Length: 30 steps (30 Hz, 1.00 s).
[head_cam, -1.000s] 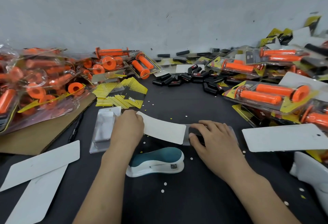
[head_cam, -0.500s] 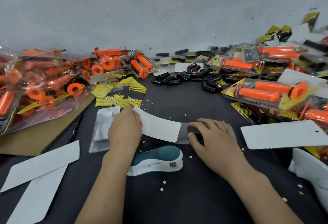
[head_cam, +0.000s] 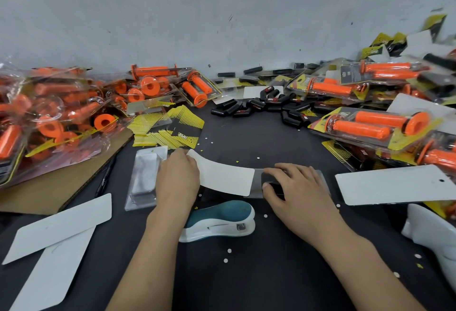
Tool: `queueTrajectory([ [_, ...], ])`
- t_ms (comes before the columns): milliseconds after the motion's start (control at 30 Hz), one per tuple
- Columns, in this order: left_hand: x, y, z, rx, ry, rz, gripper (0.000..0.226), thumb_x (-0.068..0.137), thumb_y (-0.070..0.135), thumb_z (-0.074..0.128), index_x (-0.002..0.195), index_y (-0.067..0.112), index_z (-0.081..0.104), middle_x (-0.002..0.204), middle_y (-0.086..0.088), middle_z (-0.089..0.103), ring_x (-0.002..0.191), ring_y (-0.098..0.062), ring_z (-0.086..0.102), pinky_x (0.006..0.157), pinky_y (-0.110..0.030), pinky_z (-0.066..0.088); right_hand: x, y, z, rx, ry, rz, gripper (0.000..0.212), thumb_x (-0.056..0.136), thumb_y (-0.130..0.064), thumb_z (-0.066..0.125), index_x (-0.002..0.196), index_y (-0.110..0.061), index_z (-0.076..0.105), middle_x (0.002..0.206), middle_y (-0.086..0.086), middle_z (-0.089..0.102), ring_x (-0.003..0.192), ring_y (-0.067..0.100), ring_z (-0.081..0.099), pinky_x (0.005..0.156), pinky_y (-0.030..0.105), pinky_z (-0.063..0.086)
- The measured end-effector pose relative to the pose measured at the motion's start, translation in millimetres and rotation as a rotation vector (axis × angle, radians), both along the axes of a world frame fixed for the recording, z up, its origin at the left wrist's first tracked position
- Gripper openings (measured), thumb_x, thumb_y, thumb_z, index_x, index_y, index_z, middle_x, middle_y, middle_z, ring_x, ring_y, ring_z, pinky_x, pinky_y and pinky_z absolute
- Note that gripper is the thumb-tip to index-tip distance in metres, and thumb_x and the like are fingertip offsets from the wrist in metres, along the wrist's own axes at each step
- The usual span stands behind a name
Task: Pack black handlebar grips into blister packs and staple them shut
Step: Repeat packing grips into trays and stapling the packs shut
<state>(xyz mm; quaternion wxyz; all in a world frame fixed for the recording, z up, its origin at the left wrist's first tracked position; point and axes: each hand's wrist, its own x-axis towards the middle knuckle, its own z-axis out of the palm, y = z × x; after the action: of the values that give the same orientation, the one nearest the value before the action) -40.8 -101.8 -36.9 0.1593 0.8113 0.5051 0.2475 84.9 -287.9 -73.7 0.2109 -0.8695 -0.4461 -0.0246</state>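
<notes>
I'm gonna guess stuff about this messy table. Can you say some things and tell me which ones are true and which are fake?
1. The stapler lies on the table, in nobody's hand. True.
2. The left hand holds one end of the white card. True.
3. The black grips are piled right beside the stapler. False: they lie far back, near the wall.
4. The left packs hold blue grips. False: those grips are orange.
5. The right hand holds a clear pack. True.
</notes>
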Motion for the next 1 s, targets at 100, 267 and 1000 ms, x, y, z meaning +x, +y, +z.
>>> queueTrajectory([
  [100, -0.8, -3.4, -0.6, 0.04, -0.043, -0.008, 0.03, 0.104, 0.017, 0.032, 0.12, 0.007, 0.055, 0.104, -0.017, 0.067, 0.097, -0.037, 0.058, 0.079, -0.047, 0.052, -1.0, 0.3, 0.4, 0.008, 0.001, -0.004, 0.043, 0.098, -0.048, 0.038, 0.137, -0.038, 0.05, 0.148, -0.011, 0.044, 0.139, 0.015, 0.032, 0.121, 0.04, 0.014],
  [267, -2.0, -9.0, -0.3, 0.053, -0.039, -0.038, 0.028, 0.105, 0.019, 0.03, 0.12, 0.007, 0.051, 0.099, -0.017, 0.068, 0.092, -0.038, 0.059, 0.077, -0.048, 0.05, -1.5, 0.8, 0.5, 0.015, 0.001, -0.011, 0.043, 0.098, -0.045, 0.039, 0.138, -0.038, 0.05, 0.148, -0.01, 0.045, 0.139, 0.015, 0.032, 0.122, 0.041, 0.017],
  [1000, -5.8, -3.2, 12.1, -0.175, 0.159, -0.15, 0.034, 0.1, 0.021, 0.041, 0.073, 0.003, 0.051, 0.081, -0.027, 0.056, 0.074, -0.035, 0.052, 0.06, -0.034, 0.037, 18.0, -28.9, 26.7, 0.43, 0.246, -0.191, 0.045, 0.101, -0.009, 0.04, 0.141, -0.025, 0.052, 0.14, -0.002, 0.054, 0.126, 0.017, 0.049, 0.097, 0.029, 0.04],
])
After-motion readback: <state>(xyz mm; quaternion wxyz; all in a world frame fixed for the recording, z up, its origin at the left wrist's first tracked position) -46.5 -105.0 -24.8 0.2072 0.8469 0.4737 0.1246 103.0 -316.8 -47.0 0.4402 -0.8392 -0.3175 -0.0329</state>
